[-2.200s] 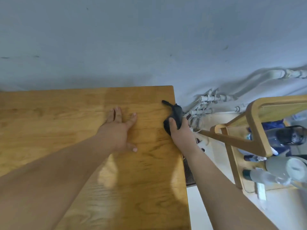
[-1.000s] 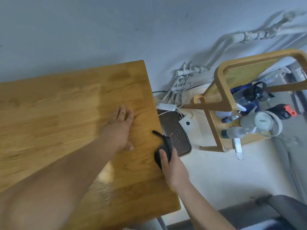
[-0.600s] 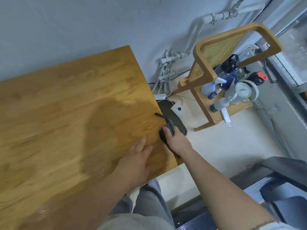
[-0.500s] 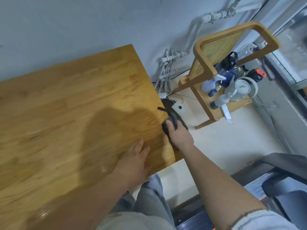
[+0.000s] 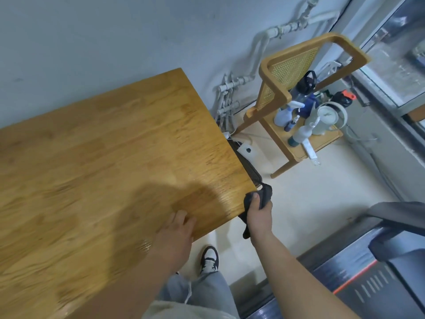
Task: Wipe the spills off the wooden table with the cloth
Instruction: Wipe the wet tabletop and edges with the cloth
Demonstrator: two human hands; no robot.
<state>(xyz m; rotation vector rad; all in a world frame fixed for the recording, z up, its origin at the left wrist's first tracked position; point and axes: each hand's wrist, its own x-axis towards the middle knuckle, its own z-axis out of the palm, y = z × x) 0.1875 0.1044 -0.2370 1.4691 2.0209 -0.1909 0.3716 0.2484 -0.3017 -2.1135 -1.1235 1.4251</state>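
Note:
The wooden table (image 5: 103, 157) fills the left of the head view, its near right corner by my hands. A dark cloth (image 5: 264, 196) is bunched in my right hand (image 5: 258, 214), which is off the tabletop, just past the table's corner, with a strip of cloth hanging down under the wrist. My left hand (image 5: 176, 231) lies flat on the table near its front edge, fingers apart. A small shiny wet patch (image 5: 143, 245) shows on the wood left of my left wrist.
A wooden chair (image 5: 296, 65) to the right carries spray bottles (image 5: 285, 113) and a white fan (image 5: 326, 116). White pipes (image 5: 226, 97) run along the wall. A dark mat and white adapter (image 5: 247, 149) lie on the floor. A treadmill (image 5: 368, 272) stands at the lower right.
My right hand has slid the cloth along the table's right edge toward me and off the near corner. My left hand has drawn back to the front edge. The view has swung right.

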